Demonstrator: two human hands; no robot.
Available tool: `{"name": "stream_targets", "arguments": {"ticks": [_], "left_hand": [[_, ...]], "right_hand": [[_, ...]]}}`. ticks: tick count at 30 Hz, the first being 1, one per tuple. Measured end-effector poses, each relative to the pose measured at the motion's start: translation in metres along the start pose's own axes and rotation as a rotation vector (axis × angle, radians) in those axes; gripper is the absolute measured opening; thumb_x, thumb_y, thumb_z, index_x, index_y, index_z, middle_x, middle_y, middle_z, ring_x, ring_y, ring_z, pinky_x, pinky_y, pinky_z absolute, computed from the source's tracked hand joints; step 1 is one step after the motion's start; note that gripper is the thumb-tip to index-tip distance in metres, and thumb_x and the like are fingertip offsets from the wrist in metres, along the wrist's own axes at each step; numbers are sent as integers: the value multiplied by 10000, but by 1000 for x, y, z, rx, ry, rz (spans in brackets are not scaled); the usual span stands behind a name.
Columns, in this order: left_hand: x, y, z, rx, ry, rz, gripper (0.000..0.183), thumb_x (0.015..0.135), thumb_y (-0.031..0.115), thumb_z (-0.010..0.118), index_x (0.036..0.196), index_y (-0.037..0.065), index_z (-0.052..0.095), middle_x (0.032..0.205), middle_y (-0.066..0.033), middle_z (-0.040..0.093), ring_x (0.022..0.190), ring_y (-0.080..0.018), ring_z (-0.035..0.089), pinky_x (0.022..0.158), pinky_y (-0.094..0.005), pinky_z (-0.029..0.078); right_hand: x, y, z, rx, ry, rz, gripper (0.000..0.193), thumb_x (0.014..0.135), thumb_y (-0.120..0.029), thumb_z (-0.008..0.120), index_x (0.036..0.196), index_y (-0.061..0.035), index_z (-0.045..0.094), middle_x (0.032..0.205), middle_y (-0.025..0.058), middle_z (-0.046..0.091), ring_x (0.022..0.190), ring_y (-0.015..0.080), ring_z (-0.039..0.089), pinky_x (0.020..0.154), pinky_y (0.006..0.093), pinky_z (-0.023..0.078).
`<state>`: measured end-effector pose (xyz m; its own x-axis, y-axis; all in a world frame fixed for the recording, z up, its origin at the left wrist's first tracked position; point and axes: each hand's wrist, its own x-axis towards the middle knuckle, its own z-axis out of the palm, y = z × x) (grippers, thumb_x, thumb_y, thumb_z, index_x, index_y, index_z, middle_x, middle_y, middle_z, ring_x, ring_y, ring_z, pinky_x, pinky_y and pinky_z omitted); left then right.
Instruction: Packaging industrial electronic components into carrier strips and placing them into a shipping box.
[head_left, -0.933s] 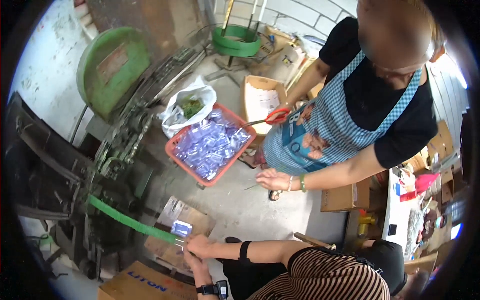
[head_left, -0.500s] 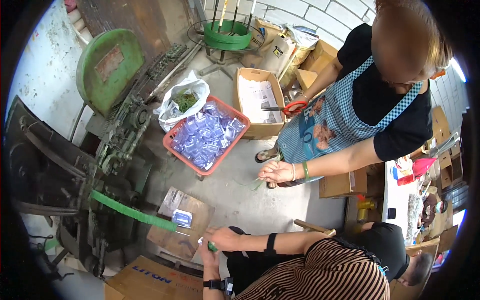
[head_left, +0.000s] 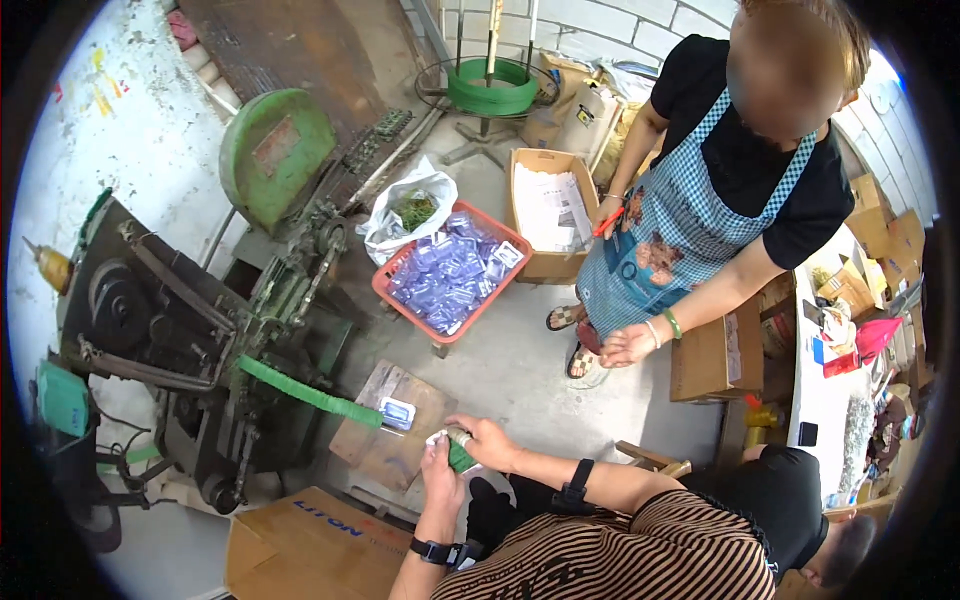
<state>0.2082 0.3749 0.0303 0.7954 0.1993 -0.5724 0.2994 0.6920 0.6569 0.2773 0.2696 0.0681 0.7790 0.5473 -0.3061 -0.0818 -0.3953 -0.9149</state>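
Note:
Above my lap my two hands are close together at a small green bundle with a pale band at its top. My right hand is closed around its upper part. My left hand is closed beside it, its fingertips against a small white piece whose kind I cannot make out. Just beyond my hands, a clear plastic blister shell lies on a wooden board. A long green ribbed strip reaches from the machine to the shell's near left side.
The dark machine with a green guard fills the left. Ahead stands an orange-red basket heaped with blister shells, beside a white bag. A cardboard box sits near left. A co-worker in a checked apron holds red-handled scissors.
My view has shifted, so the scene sits farther right. The green bundle shows more between my hands. The co-worker's scissors have lowered, and the other hand has opened, with no green strand visible.

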Motion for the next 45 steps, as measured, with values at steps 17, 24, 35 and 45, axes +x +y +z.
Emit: {"name": "stream_targets", "arguments": {"ticks": [17, 24, 35, 45], "left_hand": [[-79, 96, -23, -43, 36, 122, 335, 891, 372, 427, 1080, 98, 463, 896, -96, 588, 699, -245, 614, 497, -308, 489], [-148, 206, -81, 145, 212, 346, 446, 894, 342, 410, 1230, 51, 374, 931, -176, 611, 639, -272, 633, 438, -264, 472], [-131, 181, -117, 184, 337, 292, 504, 846, 412, 474, 1248, 121, 386, 842, -107, 604, 533, -204, 574, 402, -261, 430], [-141, 189, -94, 131, 179, 311, 415, 885, 378, 426, 1183, 91, 439, 821, -123, 612, 552, -222, 603, 381, -234, 427]], "right_hand": [[-35, -86, -99, -322, 127, -318, 439, 876, -156, 423, 1290, -28, 356, 1262, 194, 437, 1183, 295, 411, 979, 343, 312], [-21, -155, -178, -316, 313, -545, 569, 918, -369, 331, 1351, -19, 212, 1378, 142, 273, 1260, 214, 276, 1026, 315, 223], [-24, -177, -170, -530, 509, -748, 641, 879, -259, 426, 1368, -1, 102, 1420, 196, 131, 1322, 282, 130, 1063, 328, 132], [-85, -174, -203, -407, 679, -652, 693, 889, -460, 350, 1358, 6, 144, 1404, 191, 191, 1313, 291, 162, 1062, 341, 133]]}}
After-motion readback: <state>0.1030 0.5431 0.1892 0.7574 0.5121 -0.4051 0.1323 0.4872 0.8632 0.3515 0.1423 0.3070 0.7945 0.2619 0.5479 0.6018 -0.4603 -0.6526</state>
